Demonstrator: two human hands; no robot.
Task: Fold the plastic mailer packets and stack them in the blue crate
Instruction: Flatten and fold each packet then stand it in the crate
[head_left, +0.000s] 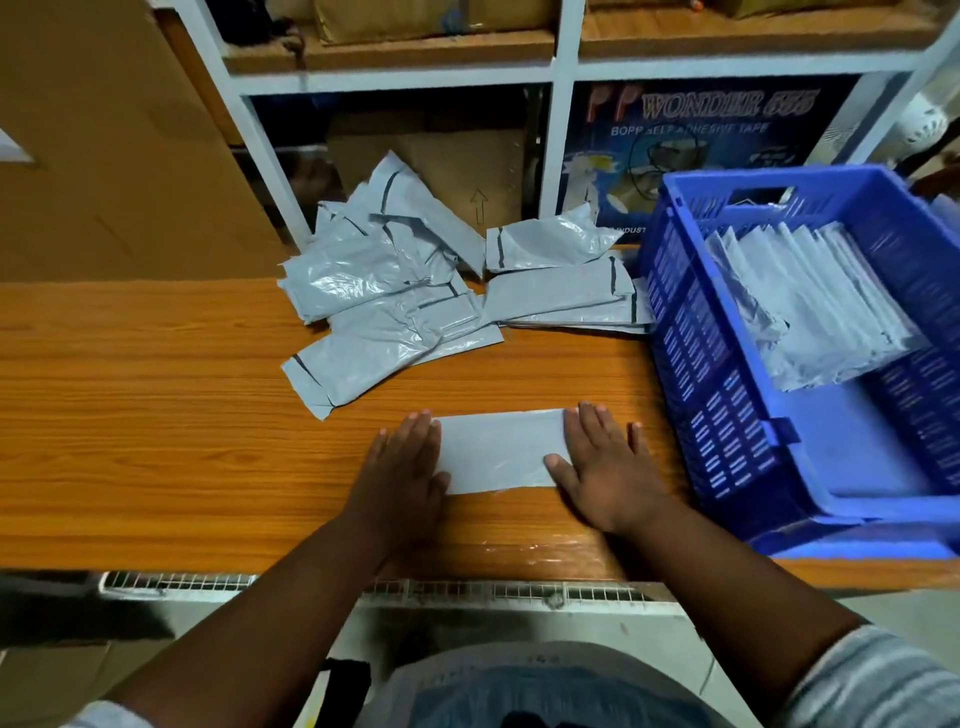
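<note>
Flat and open, left hand and right hand press the ends of a folded mailer near the counter's front edge. Releasing may let slick plastic spring open; loose mailers sit behind; blue crate at right holds a leaning stack that may topple.

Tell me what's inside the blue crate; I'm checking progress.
The blue crate holds a leaning row of folded grey packets; part of its floor is bare. Whatever lies beneath them is hidden.
</note>
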